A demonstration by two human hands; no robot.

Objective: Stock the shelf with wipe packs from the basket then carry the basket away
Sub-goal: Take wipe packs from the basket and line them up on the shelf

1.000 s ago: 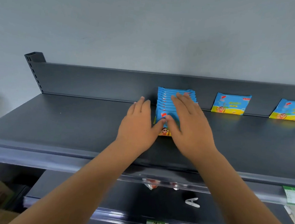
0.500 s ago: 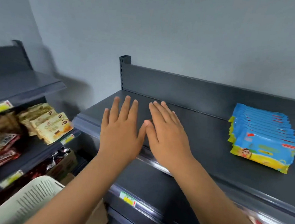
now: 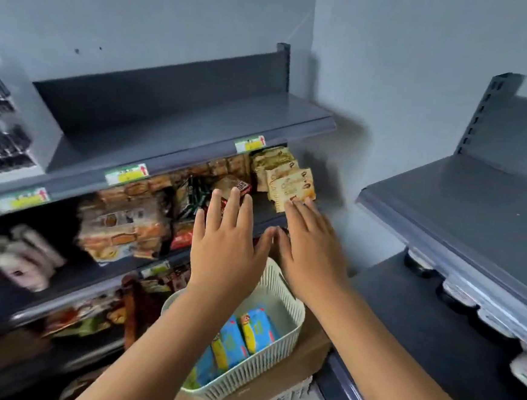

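A pale slatted basket (image 3: 278, 352) sits low in the middle on a cardboard box (image 3: 292, 379). Blue and yellow wipe packs (image 3: 242, 334) stand inside it. My left hand (image 3: 225, 244) and my right hand (image 3: 310, 251) hover side by side above the basket's far rim, palms down, fingers straight, holding nothing. The dark grey shelf (image 3: 463, 209) on the right is bare in the part that shows; the row of packs placed there is out of view.
A second shelf unit (image 3: 178, 139) fills the left, its top board bare, with snack packets (image 3: 288, 183) and bread packs (image 3: 124, 226) on lower boards. Jars (image 3: 456, 294) line the right unit's lower shelf. Grey walls meet in the corner behind.
My view has swung left and down from the right shelf to the basket. Both empty hands left the row of packs and travelled with the view; the packs on the shelf dropped out of sight.
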